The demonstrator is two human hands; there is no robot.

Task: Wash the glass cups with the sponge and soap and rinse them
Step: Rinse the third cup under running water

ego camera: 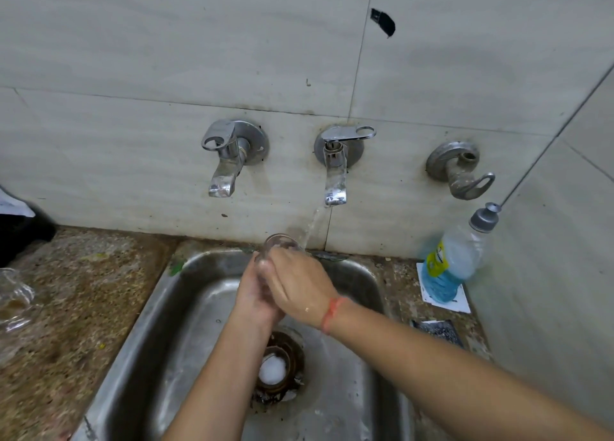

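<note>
Over the steel sink (159,311) both my hands wrap one clear glass cup (280,242); only its rim shows above my fingers. My left hand (255,294) grips it from the left and below. My right hand (299,287) curls round it from the right. Water runs from the middle tap (335,174) and falls just right of the cup's rim. Other glass cups (15,301) stand on the counter at the far left. A soap bottle (455,261) with blue liquid leans at the right corner. No sponge is in view.
A left tap (226,161) and a right tap (461,171) stick out of the tiled wall. The sink drain (277,367) holds white foam. A dark scrub pad (438,332) lies on the stone counter (76,307) edge right of the sink.
</note>
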